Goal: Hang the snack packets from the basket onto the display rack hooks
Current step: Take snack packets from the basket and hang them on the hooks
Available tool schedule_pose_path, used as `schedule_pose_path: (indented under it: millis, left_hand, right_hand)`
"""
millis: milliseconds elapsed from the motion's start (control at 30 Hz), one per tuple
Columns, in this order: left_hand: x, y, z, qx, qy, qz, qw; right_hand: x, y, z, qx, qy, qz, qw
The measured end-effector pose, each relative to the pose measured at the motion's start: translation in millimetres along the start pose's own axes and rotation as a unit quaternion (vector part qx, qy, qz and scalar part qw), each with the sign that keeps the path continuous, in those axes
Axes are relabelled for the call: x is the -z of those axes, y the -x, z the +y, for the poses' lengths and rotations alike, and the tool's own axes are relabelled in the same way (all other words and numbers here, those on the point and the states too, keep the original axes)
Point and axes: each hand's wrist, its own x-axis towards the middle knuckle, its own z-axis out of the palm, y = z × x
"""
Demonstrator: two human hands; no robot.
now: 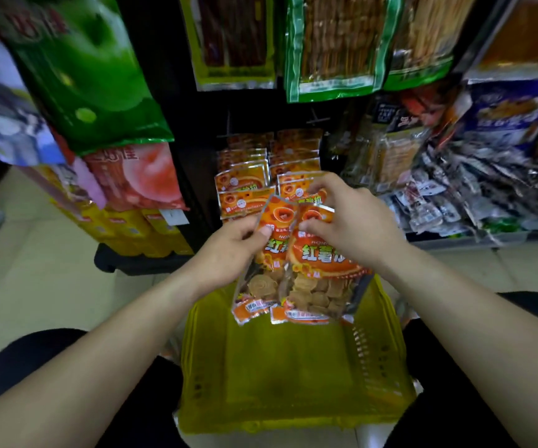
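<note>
Head view: yellow basket (382, 347) on pale floor (51, 273) facing display rack (201, 124).

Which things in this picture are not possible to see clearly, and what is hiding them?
- Head view: top hole of the right packet, covered by the right hand.
- Head view: hook tips, lost among the hung orange packets.
- Head view: far end of the basket, behind the left packet and right packet.
- Head view: print on the green bag, blurred.
</note>
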Motion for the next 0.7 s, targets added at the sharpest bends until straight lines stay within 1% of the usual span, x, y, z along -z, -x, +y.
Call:
schedule_pose_path:
  millis: [67,167,267,367,433,500,700]
  left_hand:
    - [-3.6,-4.6,-3.5,-0.003,0.029,0.013,0.999]
    - [-6.5,-17.8,-4.6,0.002,0.055,0.040,0.998]
    - [-6.2,-30.0,-4.0,-0.004,0.080,0.033,0.996]
    - [-7.4,-41.3,-6.6,-0.001,0.048,0.028,0.998]
    - [-9.6,-50.0,-9.5,0.009,0.038,0.013,0.999]
    - [-9.6,-58.1,-11.1,0.015,0.016,0.016,1.000]
    - [-2.5,-74.5,-18.6,0.021,-0.040,0.090,0.995]
  right_hand:
    - [-3.7,-7.2,3.9,-0.008,-0.020,-0.004,1.000]
    - [-7.1,-27.3,8.5,-0.014,0.002,-0.001,1.000]
    - [-9.7,-46.3,18.4,-0.042,-0.005,0.003,0.999]
    - [-15.8,-56.1,30.5,-0.070,-0.023,-0.012,0.997]
    - [-21.0,-59.5,35.2,-0.080,-0.028,-0.018,0.996]
    - [-26.2,-63.6,37.5,-0.087,-0.024,-0.018,0.996]
    - [-37.1,-73.9,34.2,-0.101,-0.020,-0.026,0.994]
